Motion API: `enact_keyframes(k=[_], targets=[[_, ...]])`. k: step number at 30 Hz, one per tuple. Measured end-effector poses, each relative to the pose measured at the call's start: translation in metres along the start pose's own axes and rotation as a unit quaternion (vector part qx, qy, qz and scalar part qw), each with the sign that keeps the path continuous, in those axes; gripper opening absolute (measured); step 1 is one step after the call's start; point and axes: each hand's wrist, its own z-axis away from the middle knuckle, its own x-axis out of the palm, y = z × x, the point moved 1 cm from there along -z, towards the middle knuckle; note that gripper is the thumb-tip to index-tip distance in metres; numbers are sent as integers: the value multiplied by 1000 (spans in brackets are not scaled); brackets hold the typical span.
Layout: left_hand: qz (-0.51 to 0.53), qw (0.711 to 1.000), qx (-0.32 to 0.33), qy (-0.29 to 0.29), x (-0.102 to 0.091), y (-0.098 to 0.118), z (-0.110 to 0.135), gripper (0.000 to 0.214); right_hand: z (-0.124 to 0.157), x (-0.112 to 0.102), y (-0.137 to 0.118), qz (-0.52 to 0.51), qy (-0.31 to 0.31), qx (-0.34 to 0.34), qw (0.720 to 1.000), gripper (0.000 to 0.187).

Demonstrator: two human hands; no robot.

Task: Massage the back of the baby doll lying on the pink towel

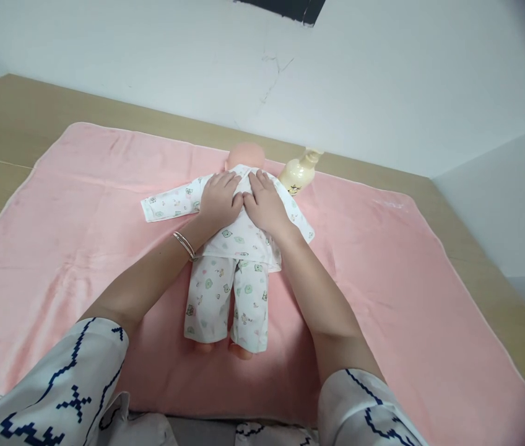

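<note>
A doll (242, 248) lies on its back or its tummy, I can't quite tell which, in the middle of a pink blanket (374, 285) on a wooden table (25, 114). It has a white shirt and white pants (209, 297) with little pictures. The left hand (220, 201) and right hand (266, 203) lie flat on the shirt, fingers stretched out, thumbs close together. Two thin bracelets (184, 245) circle the left wrist. A cream bottle (299, 173) is near the doll's head.
</note>
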Motion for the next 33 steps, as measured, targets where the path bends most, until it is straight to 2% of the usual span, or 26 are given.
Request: enact_keyframes(k=[4,7,14,18,23,27,30,32,33], targets=[[-8,1000,-10,14,-6,4,3,35,13,-7,-21,45,21,1,999,51],[-1,999,-34,20,-5,3,3,33,19,-13,-30,75,2,17,997,47],[-17,999,-33,20,4,-3,-1,41,-2,-5,1,-2,1,14,1000,59],[-7,1000,-21,19,0,-1,0,33,-2,-2,-1,-17,11,14,1000,57],[-12,999,-15,38,-1,-1,2,26,12,-18,-21,30,-4,-4,1000,42],[7,998,-35,49,1,-4,1,29,13,-37,-19,34,-26,37,998,33],[15,998,-44,43,4,-6,-1,35,10,-43,-12,16,43,57,997,43],[16,998,-49,37,6,-8,-1,38,9,-37,-10,5,101,32,994,50],[16,998,-51,36,7,-9,-1,39,8,-31,-11,-1,110,10,994,52]])
